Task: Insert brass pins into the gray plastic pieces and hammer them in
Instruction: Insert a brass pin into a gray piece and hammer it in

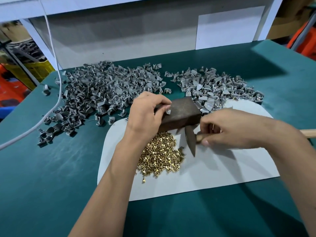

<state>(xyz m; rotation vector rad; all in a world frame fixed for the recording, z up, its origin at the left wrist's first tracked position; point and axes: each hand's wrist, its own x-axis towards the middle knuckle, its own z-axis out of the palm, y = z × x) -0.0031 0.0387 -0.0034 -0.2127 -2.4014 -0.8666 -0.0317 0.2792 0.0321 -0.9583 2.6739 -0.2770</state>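
A rusty brown metal block [183, 110] stands at the middle of the table. My left hand [145, 113] pinches a small gray plastic piece [168, 111] against the block's left top edge. My right hand [227, 127] grips a hammer by its wooden handle [307, 133]; the dark metal head [190, 139] points down, just right of the block. A brass pin [212, 128] shows between my right fingers. A heap of brass pins [160, 154] lies on a white sheet [213, 168] below the block.
A large heap of gray pieces [102, 93] spreads over the green table [51, 177] at the left, a smaller heap [217, 86] at the right. A white cable [56, 79] runs down the left side. A gray back panel [128, 35] closes the rear.
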